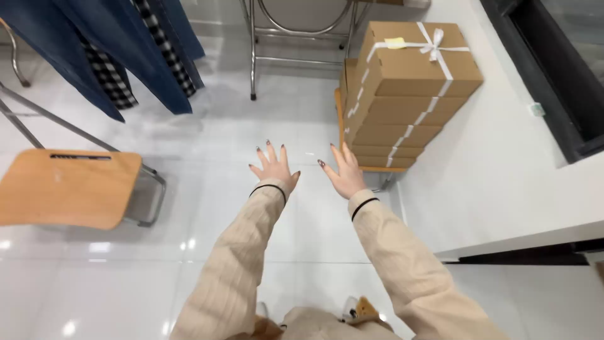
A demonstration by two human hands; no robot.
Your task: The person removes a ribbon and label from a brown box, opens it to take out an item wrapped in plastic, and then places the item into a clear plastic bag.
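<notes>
The floor point(207, 132) is glossy white tile, bright with reflected ceiling light. Both arms stretch forward over it in beige ribbed sleeves with dark cuff trim. The left hand point(274, 166) is spread flat, fingers apart, holding nothing and hovering above bare tile. The right hand point(343, 171) is likewise open with fingers splayed, empty, and sits just beside the lower left corner of a stack of cardboard boxes point(406, 88); whether it touches the stack cannot be told. The boxes are brown, bound with white ribbon tied in a bow on top, and rest on a wooden seat point(371, 169) near a white ledge point(503, 170) along the right side. A dark window frame point(547, 75) runs above that ledge. At the left stands a wooden chair point(66, 187) on metal legs, with denim and checked garments point(119, 50) hanging above it. A chrome frame point(296, 44) stands at the far edge of the floor.
</notes>
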